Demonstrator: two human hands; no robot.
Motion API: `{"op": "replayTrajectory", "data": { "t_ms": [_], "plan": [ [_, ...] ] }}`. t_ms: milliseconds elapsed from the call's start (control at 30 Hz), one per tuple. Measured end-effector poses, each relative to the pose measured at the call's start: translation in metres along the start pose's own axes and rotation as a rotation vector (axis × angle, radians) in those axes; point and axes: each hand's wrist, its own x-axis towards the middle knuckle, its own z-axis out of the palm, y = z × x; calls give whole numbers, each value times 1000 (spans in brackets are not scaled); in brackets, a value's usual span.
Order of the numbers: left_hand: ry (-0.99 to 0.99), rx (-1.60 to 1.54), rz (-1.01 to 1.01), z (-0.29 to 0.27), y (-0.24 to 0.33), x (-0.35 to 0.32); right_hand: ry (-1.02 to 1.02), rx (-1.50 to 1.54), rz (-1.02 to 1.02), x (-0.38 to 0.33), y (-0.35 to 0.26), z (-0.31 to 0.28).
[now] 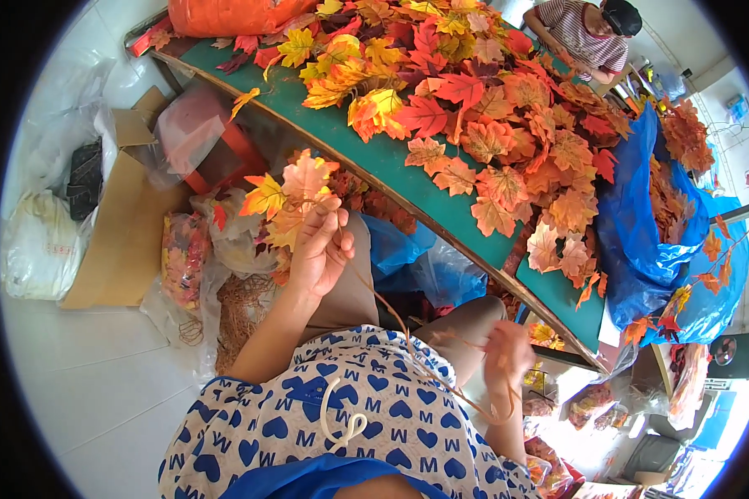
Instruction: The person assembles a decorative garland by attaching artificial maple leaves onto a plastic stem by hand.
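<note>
My left hand (319,249) is raised beside the table and pinches a thin brown stem (374,291) topped with orange and yellow fake maple leaves (287,195). The stem runs down across my lap to my right hand (506,353), which is blurred and closed around its lower end near a thin loop of the same wire. A green table (341,137) in front of me carries a big heap of red, orange and yellow loose leaves (491,108).
A blue plastic bag (641,224) of leaves hangs at the table's right end. Another person (587,29) in a striped shirt sits at the far side. A cardboard box (125,216), clear bags and an orange sack (225,15) are on the left.
</note>
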Motion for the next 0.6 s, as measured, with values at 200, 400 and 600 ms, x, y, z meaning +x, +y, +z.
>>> {"op": "replayTrajectory", "data": {
  "t_ms": [200,400,600],
  "plan": [
    [28,118,-59,2,4,3,-855,-50,-231,66,3,17],
    [-6,239,-40,-1,-1,4,-75,-321,-503,249,26,30],
    [63,210,-115,17,-14,-1,13,-748,-461,372,90,107]
  ]
}}
